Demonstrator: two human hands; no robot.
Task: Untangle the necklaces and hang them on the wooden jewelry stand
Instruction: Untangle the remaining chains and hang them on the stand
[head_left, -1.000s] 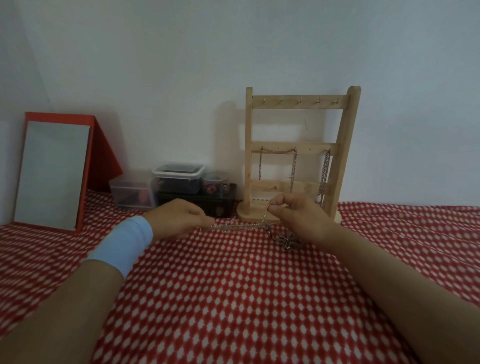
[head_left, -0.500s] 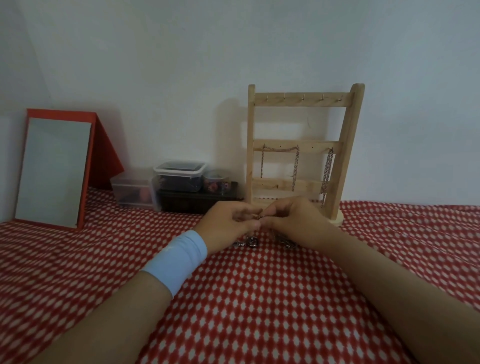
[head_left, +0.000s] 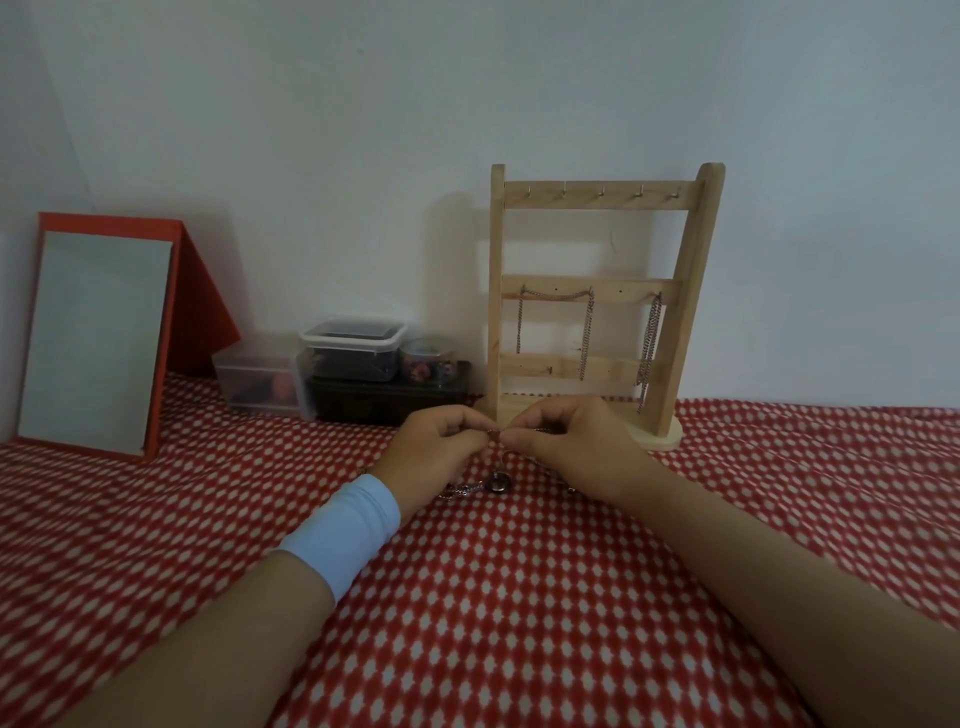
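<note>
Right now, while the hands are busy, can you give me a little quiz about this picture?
1. True or false: the top bar of the pale wooden jewelry stand holds necklaces.
2. Which wrist wears the light blue wristband? A) left B) right
3. What do the left hand and right hand pinch between them?
Key: 1 false, the hanging metal chains are on the middle bar. 2 A. 3 a thin metal necklace chain.

Open cloth (head_left: 519, 623) fronts the stand (head_left: 595, 195); seemingly 4 containers (head_left: 384, 402) crowd its left side
</note>
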